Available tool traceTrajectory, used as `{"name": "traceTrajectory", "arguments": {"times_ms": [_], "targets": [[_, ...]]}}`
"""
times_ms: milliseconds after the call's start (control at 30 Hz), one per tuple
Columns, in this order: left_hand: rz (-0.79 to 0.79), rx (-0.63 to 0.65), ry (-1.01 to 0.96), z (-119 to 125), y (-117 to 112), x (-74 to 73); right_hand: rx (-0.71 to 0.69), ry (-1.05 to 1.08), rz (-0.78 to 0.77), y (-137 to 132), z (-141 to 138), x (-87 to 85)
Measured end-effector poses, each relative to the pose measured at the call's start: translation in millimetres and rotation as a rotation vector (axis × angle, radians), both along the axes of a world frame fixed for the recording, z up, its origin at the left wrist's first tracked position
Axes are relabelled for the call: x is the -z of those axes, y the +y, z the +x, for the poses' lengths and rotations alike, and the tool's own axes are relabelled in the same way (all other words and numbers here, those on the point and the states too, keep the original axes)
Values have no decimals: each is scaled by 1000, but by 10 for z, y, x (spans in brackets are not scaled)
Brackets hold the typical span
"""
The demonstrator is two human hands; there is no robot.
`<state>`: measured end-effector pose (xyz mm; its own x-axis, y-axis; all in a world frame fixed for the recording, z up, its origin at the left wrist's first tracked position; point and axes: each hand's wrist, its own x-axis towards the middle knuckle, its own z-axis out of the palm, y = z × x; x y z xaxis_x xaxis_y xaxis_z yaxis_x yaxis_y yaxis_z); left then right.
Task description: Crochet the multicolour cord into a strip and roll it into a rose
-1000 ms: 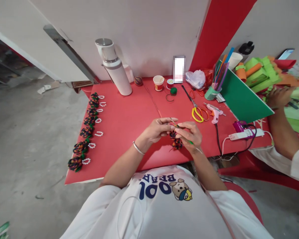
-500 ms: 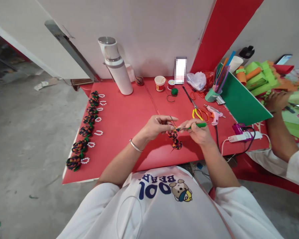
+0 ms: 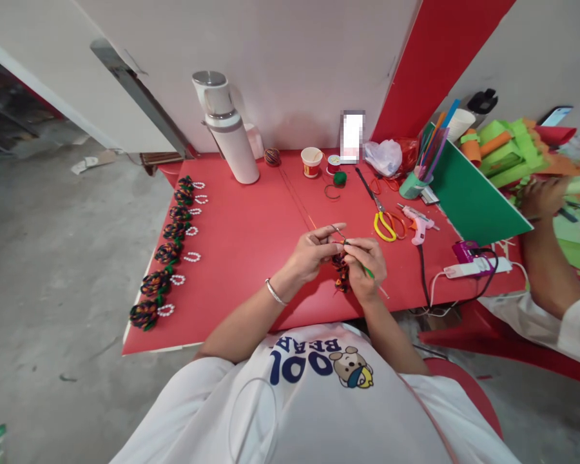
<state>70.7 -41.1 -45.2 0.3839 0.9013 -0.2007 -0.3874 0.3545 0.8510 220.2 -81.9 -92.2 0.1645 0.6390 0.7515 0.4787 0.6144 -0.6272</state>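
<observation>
Right hand (image 3: 368, 261) has come back in against the left fingertips — half a second ago it was pulled off to the right with the hook lying nearly level. Green-handled hook (image 3: 368, 273) now slants down under the right palm; right fingers curled round it, thumb and index pinched close. Hook tip: can't make out.

Left hand (image 3: 312, 252): thumb and index nipped together on the top of the dark multicolour yarn piece (image 3: 341, 284). Piece hangs below both sets of fingertips, near the front edge of the red table (image 3: 251, 258), partly hidden by the right hand. Can't tell if its lower end touches the tabletop.

Yarn strand (image 3: 297, 201) runs from the multicolour ball (image 3: 272, 157) at the back wall towards the left hand.

Left side of table: row of yarn bundles (image 3: 167, 252), white bead loops (image 3: 192, 257) just beside them. Scissors (image 3: 385, 227) and pink glue gun (image 3: 420, 229) lie beyond the right hand. Co-worker's hand (image 3: 544, 196) is well apart — past the green board (image 3: 473, 193).
</observation>
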Motion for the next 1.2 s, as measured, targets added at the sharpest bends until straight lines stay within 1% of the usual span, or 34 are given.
{"name": "traceTrajectory", "arguments": {"times_ms": [100,200,333,467,533,567,667,733,767,800,867,933,967,1067,1200], "targets": [[0,82,27,-142,74,-41,-191,-87,-39,58,207,-90],[43,110,86,-234,122,-71,-343,-164,-75,92,404,-237],[98,151,148,-274,153,-111,-457,-204,-102,109,549,-459],[130,215,174,-303,173,-165,-542,-189,-174,137,628,-649],[137,238,182,-316,178,-189,-585,-145,-226,165,660,-677],[140,247,184,-317,177,-197,-609,-109,-252,182,666,-663],[155,239,177,-272,155,-188,-662,70,-309,217,604,-508],[187,176,161,-198,124,-147,-635,188,-303,205,482,-355],[206,129,149,-152,106,-116,-572,212,-288,185,405,-282],[228,81,139,-104,87,-82,-492,195,-260,156,324,-218],[241,5,117,-21,52,-14,-280,117,-161,83,174,-130],[222,-25,96,29,27,33,-114,44,-74,13,68,-93],[208,-28,90,40,19,43,-67,22,-46,-13,37,-88],[181,-32,93,28,12,25,-21,-21,-32,-51,18,-103],[169,-38,110,-15,30,-15,-27,-58,-61,-53,60,-152]]}}
